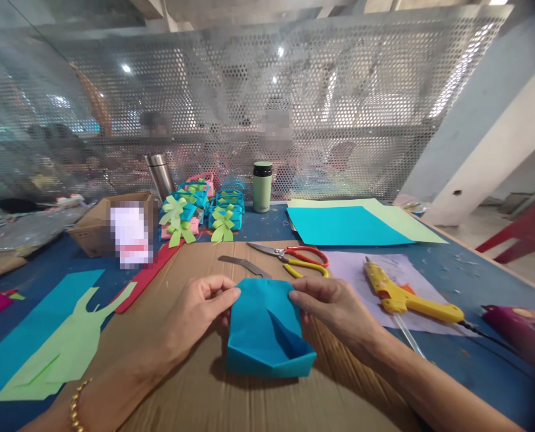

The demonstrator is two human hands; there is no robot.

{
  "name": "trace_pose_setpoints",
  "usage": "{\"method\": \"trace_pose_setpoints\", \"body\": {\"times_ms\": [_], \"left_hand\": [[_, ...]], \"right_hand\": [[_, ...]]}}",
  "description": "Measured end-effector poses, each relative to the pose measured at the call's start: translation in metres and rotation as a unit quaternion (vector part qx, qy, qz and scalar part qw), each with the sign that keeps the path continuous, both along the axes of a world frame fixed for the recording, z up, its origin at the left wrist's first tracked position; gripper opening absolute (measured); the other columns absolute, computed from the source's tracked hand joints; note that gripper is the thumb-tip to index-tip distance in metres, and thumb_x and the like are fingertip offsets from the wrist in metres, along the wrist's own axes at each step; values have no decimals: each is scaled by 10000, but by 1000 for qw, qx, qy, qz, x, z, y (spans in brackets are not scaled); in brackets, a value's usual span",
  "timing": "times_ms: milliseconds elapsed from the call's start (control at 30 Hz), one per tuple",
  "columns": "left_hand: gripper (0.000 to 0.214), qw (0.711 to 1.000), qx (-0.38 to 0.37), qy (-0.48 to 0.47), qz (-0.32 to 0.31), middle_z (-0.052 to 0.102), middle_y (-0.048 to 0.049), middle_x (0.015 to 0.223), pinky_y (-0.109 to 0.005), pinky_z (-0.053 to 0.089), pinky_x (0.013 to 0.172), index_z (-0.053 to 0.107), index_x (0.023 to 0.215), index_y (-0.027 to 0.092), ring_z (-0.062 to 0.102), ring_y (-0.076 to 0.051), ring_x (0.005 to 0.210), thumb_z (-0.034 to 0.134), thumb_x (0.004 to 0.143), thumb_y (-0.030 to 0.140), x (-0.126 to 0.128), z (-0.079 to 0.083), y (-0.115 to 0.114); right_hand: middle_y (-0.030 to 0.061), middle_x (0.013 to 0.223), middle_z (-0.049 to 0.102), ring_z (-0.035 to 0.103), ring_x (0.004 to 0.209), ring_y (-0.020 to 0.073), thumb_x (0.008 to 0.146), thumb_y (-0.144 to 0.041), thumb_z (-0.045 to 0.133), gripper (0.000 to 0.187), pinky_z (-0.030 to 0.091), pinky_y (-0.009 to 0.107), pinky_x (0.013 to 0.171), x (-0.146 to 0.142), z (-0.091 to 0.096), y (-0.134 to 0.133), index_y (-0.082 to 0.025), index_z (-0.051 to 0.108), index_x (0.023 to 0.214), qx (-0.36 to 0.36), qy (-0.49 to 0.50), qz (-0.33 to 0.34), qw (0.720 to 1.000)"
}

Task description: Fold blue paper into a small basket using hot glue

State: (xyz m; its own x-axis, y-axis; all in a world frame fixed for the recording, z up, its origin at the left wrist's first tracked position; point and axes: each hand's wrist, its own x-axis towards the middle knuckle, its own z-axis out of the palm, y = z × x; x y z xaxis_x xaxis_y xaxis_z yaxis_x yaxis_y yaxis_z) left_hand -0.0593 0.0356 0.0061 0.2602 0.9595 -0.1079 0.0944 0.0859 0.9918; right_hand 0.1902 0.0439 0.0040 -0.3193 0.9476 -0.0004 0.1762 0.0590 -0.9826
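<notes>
A folded blue paper shape (262, 327), open like a shallow box towards me, lies on a sheet of brown cardboard (195, 390). My left hand (199, 309) pinches its upper left corner with thumb and fingers closed. My right hand (328, 303) pinches the upper right corner the same way. A gold bead bracelet (75, 408) is on my left wrist.
Scissors with red and yellow handles (294, 257) and a grey blade (244, 266) lie just beyond the paper. A yellow glue gun (406, 297) rests to the right. Blue and green sheets (352, 225), finished paper baskets (204, 210), a green flask (262, 186), a steel flask (160, 174) and a carton (96, 225) stand at the back. Paper offcuts (51, 336) lie left.
</notes>
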Motion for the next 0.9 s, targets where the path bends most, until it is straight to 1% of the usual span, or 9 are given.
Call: {"method": "trace_pose_setpoints", "body": {"times_ms": [133,200,333,433,633,700,800,900], "left_hand": [[285,1000,8,-9,2,617,23,626,-198,463,518,694,899,165,563,-101,547,695,855,447,-1,-4,1],[285,1000,14,4,11,615,25,627,-198,451,522,693,882,166,553,-98,549,705,850,448,-1,-5,1],[306,999,30,40,11,600,17,596,-212,433,525,674,784,157,555,-111,550,697,850,455,0,-1,0],[313,997,43,59,20,605,7,581,-224,428,524,679,777,157,563,-125,543,690,848,462,1,2,-2],[307,997,50,55,27,592,13,566,-209,404,518,708,780,153,542,-113,541,708,834,455,-1,3,-2],[299,998,46,41,30,639,-4,612,-213,420,537,730,830,148,556,-118,566,716,828,447,0,4,-3],[328,999,30,17,41,740,-59,800,-248,483,617,749,981,152,626,-154,670,736,814,433,1,4,-3],[363,998,31,7,55,766,-79,905,-285,520,698,748,1070,167,671,-193,770,740,816,427,0,1,-4]], "right_hand": [[13,633,644,548,567,108,774,-543,735,397,434,230,555,-1,2,-1,-158,779,864,-16,23,6,1000],[18,641,653,556,572,112,765,-542,749,396,449,235,561,-1,2,-2,-159,786,863,-25,28,2,999],[17,611,641,557,566,119,758,-542,760,405,462,245,559,-3,1,-3,-159,797,884,-31,40,-15,999],[16,614,645,557,567,122,742,-540,770,406,466,252,561,-4,2,-5,-167,806,899,-36,51,-22,998],[21,641,664,553,601,121,736,-469,786,292,461,250,595,-5,2,-7,-183,810,789,-35,64,-43,996],[26,652,675,560,603,126,736,-460,790,293,466,258,603,-5,1,-7,-188,820,840,-47,78,-40,995],[31,664,683,562,600,131,737,-444,799,321,469,265,600,-5,0,-8,-201,825,945,-59,90,-37,994],[29,658,677,571,619,141,744,-424,803,334,476,273,612,-6,1,-9,-215,819,1004,-63,96,-40,993]]}}
